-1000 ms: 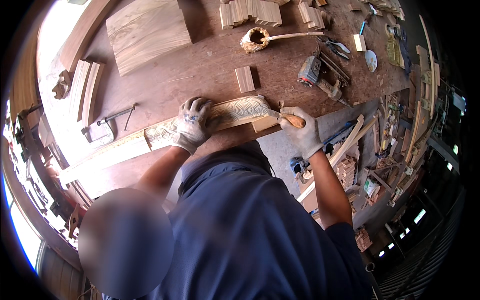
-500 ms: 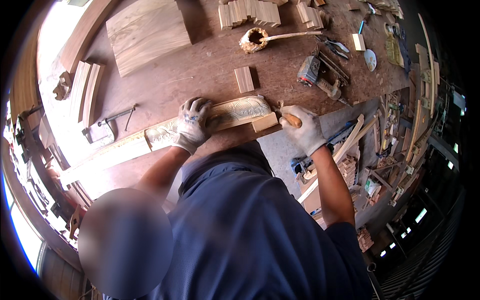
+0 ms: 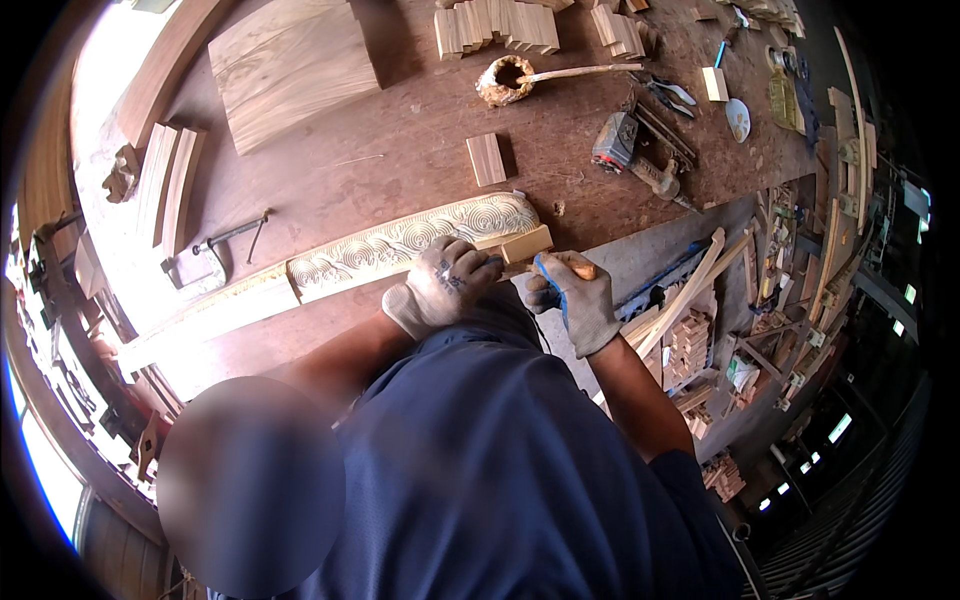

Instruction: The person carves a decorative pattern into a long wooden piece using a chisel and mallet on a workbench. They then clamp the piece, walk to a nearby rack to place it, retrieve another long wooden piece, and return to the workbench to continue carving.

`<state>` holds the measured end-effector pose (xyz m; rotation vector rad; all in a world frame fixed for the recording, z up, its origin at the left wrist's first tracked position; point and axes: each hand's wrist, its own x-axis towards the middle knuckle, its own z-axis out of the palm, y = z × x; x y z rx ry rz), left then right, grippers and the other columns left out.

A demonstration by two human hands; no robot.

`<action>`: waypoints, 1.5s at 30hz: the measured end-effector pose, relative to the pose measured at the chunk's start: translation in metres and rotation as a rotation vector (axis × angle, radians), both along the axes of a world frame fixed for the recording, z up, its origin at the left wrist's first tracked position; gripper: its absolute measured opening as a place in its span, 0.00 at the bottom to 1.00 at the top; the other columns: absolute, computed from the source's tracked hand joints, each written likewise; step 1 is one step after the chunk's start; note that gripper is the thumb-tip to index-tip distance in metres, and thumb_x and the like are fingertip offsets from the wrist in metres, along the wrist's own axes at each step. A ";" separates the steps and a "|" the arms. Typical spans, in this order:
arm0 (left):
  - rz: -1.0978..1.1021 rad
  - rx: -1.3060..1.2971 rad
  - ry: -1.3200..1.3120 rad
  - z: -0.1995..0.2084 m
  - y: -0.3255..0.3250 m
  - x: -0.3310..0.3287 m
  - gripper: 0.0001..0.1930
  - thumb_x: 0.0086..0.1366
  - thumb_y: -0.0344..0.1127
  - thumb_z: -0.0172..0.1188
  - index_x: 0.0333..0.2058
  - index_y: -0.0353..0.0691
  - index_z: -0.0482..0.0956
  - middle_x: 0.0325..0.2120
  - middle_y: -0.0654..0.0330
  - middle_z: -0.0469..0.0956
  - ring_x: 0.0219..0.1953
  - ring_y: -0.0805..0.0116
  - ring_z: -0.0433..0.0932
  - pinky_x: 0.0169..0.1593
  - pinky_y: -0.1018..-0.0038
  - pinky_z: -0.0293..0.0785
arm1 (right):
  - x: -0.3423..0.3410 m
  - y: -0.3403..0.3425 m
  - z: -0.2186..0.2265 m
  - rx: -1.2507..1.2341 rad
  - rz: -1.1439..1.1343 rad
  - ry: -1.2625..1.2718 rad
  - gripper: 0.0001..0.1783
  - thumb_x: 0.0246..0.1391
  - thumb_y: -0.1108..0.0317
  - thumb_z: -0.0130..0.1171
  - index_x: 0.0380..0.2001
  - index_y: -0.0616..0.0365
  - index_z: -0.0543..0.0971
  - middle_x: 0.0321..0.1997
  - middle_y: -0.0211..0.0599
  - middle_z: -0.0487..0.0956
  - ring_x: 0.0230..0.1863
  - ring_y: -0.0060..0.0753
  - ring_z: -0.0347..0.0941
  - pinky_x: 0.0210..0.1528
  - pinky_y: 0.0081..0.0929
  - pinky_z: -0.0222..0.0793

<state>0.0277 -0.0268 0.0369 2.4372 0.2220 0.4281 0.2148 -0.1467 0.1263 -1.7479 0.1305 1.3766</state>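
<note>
A pale board (image 3: 400,240) carved with swirls lies along the bench's near edge, and a small plain wood block (image 3: 527,243) sits against its right end. My left hand (image 3: 447,285), in a grey-white work glove, is just on the near side of the board, fingers curled closed; what they hold, if anything, is hidden. To its right my gloved right hand (image 3: 580,297) is closed around a wooden-handled tool (image 3: 584,270). The tool's working end points toward my left hand and is too small to make out.
On the bench (image 3: 420,160) lie a small wood piece (image 3: 486,160), a glue-crusted pot (image 3: 503,82) with a stick, a power tool (image 3: 640,155), a clamp (image 3: 225,240), a wide panel (image 3: 293,75) and stacked blocks (image 3: 495,28). Timber offcuts (image 3: 690,340) are piled below on the right.
My left hand has left the carved surface and moved right and toward my body. My right hand has drawn nearer to me and slightly left, with the wooden-handled tool still in it.
</note>
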 end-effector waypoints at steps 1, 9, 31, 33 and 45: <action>0.002 -0.002 0.015 0.002 0.001 -0.002 0.14 0.55 0.37 0.67 0.42 0.43 0.84 0.35 0.61 0.83 0.39 0.59 0.81 0.45 0.61 0.76 | 0.001 -0.003 -0.002 -0.008 -0.009 0.014 0.07 0.62 0.68 0.65 0.37 0.61 0.81 0.28 0.36 0.83 0.23 0.25 0.80 0.25 0.22 0.77; 0.271 0.033 0.193 -0.023 0.032 -0.036 0.07 0.56 0.33 0.68 0.35 0.45 0.83 0.33 0.60 0.83 0.36 0.58 0.80 0.44 0.61 0.74 | 0.050 -0.009 -0.010 0.148 0.304 -0.606 0.10 0.58 0.72 0.68 0.42 0.63 0.82 0.33 0.32 0.83 0.32 0.17 0.78 0.36 0.19 0.76; 0.501 0.035 0.204 -0.043 0.045 -0.044 0.20 0.56 0.44 0.70 0.45 0.44 0.81 0.45 0.55 0.78 0.52 0.48 0.74 0.54 0.50 0.69 | 0.046 0.002 -0.026 0.254 0.694 -0.820 0.16 0.52 0.70 0.71 0.45 0.58 0.83 0.43 0.44 0.87 0.46 0.42 0.85 0.49 0.34 0.80; 0.499 0.032 0.209 -0.043 0.044 -0.044 0.20 0.56 0.44 0.70 0.45 0.44 0.81 0.45 0.54 0.78 0.52 0.48 0.73 0.54 0.50 0.69 | 0.047 0.003 -0.024 0.258 0.703 -0.808 0.16 0.52 0.70 0.71 0.45 0.58 0.83 0.43 0.44 0.87 0.46 0.43 0.85 0.49 0.34 0.80; 0.494 0.027 0.238 -0.041 0.045 -0.044 0.19 0.56 0.43 0.69 0.45 0.43 0.81 0.45 0.53 0.78 0.53 0.47 0.73 0.55 0.50 0.69 | 0.053 0.010 -0.017 0.275 0.809 -0.801 0.16 0.51 0.69 0.71 0.44 0.58 0.83 0.42 0.43 0.86 0.45 0.44 0.85 0.49 0.35 0.79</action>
